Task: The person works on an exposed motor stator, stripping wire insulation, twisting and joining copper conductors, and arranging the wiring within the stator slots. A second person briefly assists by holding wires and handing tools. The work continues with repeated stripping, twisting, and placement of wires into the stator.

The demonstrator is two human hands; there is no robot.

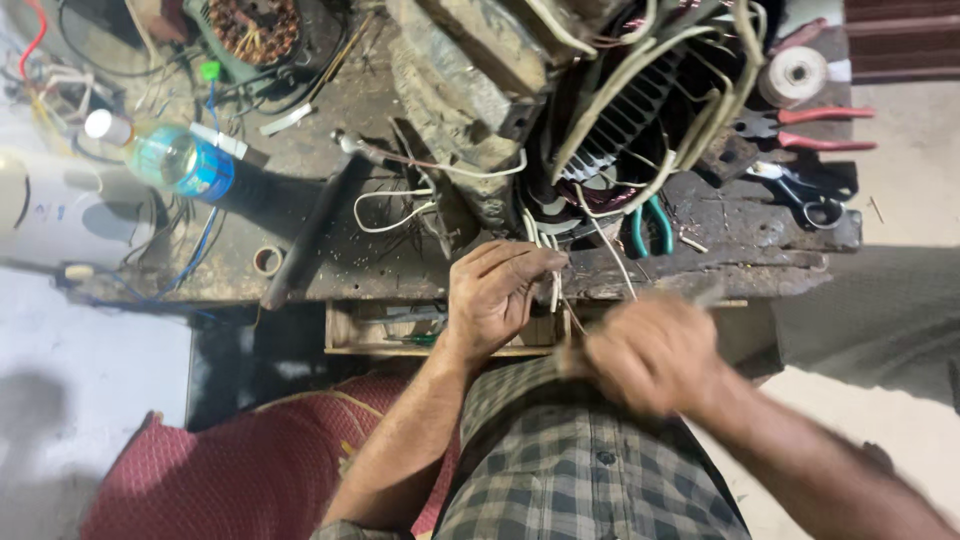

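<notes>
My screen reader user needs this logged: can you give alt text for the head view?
Seen from above, the left hand pinches pale sleeved wires coming from a large motor stator on a grimy workbench, while the blurred right hand works beside it. Red-handled pliers and a plastic bottle lie on the bench.

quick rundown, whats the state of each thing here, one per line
left hand: pinching white leads
right hand: blurred, closed on something unclear
motor: open, windings and sleeved leads exposed
bottle: lying on its side, capped
red pliers: lying on the bench, handles apart
green pliers: lying by the motor
scissors: lying flat on the bench
tape roll: lying flat
</notes>
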